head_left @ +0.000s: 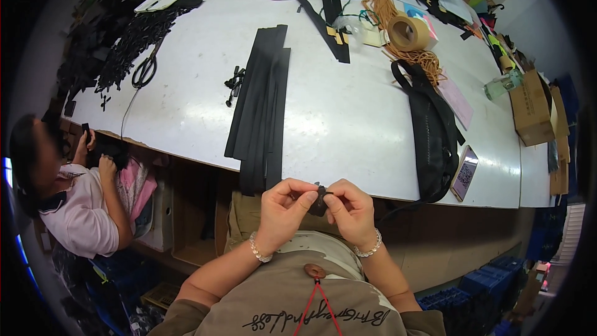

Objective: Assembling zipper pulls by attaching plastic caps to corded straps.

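Black strap piece [319,201] sits pinched between the fingertips of both hands, left hand [283,208] and right hand [351,210] meeting just off the white desk [348,118] edge for close work, with black straps [261,106] and scissors [145,70] lying farther off.

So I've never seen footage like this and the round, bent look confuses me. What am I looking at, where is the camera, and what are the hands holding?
The camera sits on a person's head and looks down, so its wide lens bends straight edges. The forearms rising from the lower edge are the wearer's own. The left hand and right hand pinch a small black piece between them. Ahead is a white table with a stack of black strips, scissors, a tape roll and a black bag. At the left sits another person.
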The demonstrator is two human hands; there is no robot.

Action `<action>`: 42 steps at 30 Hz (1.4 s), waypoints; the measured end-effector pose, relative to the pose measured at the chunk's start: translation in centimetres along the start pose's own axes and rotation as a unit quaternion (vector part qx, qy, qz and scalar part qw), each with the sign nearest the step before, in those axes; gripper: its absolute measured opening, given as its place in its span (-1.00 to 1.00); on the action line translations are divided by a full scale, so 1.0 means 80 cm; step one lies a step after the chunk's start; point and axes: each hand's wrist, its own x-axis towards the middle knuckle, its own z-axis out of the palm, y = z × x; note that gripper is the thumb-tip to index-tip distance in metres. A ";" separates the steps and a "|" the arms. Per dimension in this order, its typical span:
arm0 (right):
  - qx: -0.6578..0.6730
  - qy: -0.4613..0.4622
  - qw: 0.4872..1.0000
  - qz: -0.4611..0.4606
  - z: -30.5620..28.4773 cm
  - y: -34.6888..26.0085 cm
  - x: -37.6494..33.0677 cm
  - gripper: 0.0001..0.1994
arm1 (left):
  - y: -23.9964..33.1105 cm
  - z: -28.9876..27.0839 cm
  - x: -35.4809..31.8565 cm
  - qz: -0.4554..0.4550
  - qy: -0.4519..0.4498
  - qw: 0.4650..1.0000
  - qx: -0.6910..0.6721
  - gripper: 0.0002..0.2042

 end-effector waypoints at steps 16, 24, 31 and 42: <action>-0.098 -0.032 0.995 0.007 -0.009 -0.016 0.005 -0.90 | 0.005 -0.010 0.008 -0.023 -0.063 0.996 0.055 -0.82; -0.132 -0.076 0.988 -0.008 -0.016 -0.021 0.006 -0.90 | 0.008 -0.010 0.008 -0.028 -0.083 0.994 0.064 -0.84; -0.116 -0.085 0.990 0.002 -0.017 -0.021 0.006 -0.90 | 0.007 -0.012 0.009 -0.012 -0.084 0.993 0.081 -0.84; -0.110 -0.080 0.990 0.034 -0.017 -0.019 0.005 -0.90 | 0.019 -0.013 0.010 -0.010 -0.112 0.988 0.110 -0.84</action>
